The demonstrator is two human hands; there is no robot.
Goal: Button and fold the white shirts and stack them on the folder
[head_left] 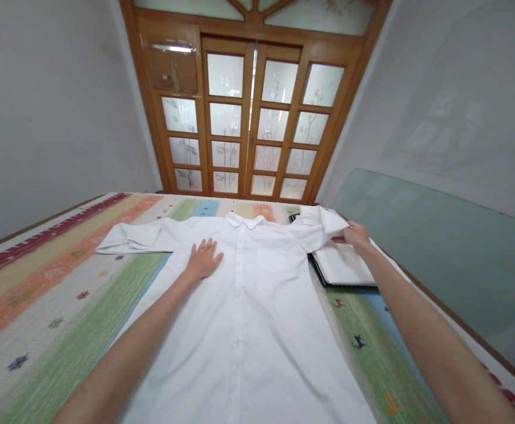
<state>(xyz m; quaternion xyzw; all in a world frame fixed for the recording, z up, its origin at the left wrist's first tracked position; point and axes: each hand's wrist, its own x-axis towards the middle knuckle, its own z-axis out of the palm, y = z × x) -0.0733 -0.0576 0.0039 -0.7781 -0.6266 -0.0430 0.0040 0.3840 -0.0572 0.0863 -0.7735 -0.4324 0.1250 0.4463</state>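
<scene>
Two bare forearms enter from the bottom edge, with no sleeves showing anywhere along them up to the frame's border. Neither wrist carries a watch, band or bracelet. The left hand [203,259] shows slim fingers [208,244] with no rings and short nails. The right hand [357,237] is likewise ungloved and plain, with no ring or marking visible

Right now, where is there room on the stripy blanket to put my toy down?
The stripy blanket is bare left of the white shirt, below its spread sleeve. A smaller bare strip lies right of the shirt, below the dark-edged board. It is crowded by the right hand, which grips the folded sleeve over the board.
</scene>
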